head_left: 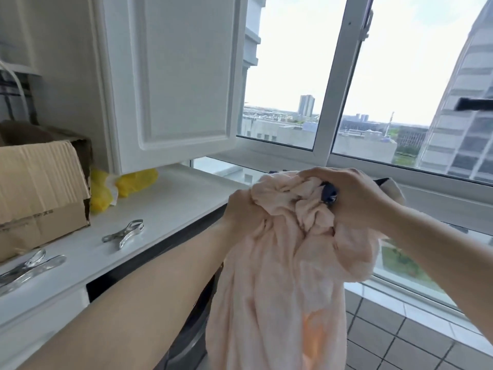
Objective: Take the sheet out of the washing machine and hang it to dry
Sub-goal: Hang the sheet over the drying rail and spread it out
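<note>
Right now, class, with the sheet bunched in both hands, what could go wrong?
1. The sheet hangs low; it may drag on the tiled floor.
2. Both the left hand and right hand grip it, so neither is free to reach the clips on the counter.

A torn cardboard box (pixel 40 188) sits at the left of the white countertop (pixel 170 206), yellow plastic bags (pixel 128 182) just beside it. Two metal clips (pixel 124 233) (pixel 26 265) (large, shiny) lie apart below the open cabinet door (pixel 181 76).
</note>
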